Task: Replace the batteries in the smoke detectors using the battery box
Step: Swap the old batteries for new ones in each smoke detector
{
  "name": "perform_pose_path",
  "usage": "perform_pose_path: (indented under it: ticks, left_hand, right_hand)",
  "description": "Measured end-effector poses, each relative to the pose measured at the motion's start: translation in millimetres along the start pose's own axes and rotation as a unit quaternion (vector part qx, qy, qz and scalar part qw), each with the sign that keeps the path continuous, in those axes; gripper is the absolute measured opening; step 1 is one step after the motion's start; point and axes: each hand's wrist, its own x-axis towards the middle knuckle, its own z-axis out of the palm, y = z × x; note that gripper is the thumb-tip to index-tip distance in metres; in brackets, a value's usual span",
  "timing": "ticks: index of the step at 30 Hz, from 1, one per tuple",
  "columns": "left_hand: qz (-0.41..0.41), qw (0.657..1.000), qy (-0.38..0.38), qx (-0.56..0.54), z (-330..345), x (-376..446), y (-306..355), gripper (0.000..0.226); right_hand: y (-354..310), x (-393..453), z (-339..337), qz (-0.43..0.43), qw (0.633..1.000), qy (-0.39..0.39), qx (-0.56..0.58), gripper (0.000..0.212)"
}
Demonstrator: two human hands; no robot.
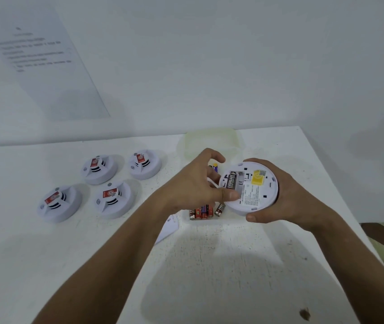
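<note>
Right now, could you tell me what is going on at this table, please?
A person is changing smoke detector batteries. The right hand holds one detector back side up, its battery bay open with one black battery in it. The left hand is at the bay's edge, thumb against the detector. Under the hands, more batteries lie in the box, with its lid behind. Four other detectors sit face up on the table to the left.

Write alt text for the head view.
The right hand holds an upturned smoke detector while the left hand works at its battery. Four more detectors sit left on the white table, loose batteries below the hands.
</note>
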Motion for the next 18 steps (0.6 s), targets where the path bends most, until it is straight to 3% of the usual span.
perform_pose_path:
  ticks: [5, 9, 11, 14, 18]
  left_hand:
    - [-0.024, 0.998, 0.011, -0.054, 2, 11, -12, 0.056]
    - [-0.074, 0.983, 0.024, -0.164, 0, 18, -20, 0.041]
    - [-0.102, 0.991, 0.053, -0.067, -3, 21, -29, 0.039]
    - [-0.095, 0.967, 0.038, 0.234, -1, 25, -40, 0.039]
    - [-0.106, 0.928, 0.012, 0.357, 10, 34, -47, 0.045]
  right_hand:
    - [3, 2, 2, -0.001, 1.0, 0.01, -0.019, 0.094]
    - [6, -2, -8, 0.013, 0.999, 0.047, -0.003, 0.096]
    - [7, -6, -15, 0.013, 0.998, 0.069, -0.001, 0.098]
    - [10, -10, -19, 0.015, 0.997, 0.081, -0.009, 0.099]
    - [15, -12, -17, 0.023, 0.997, 0.077, -0.014, 0.099]
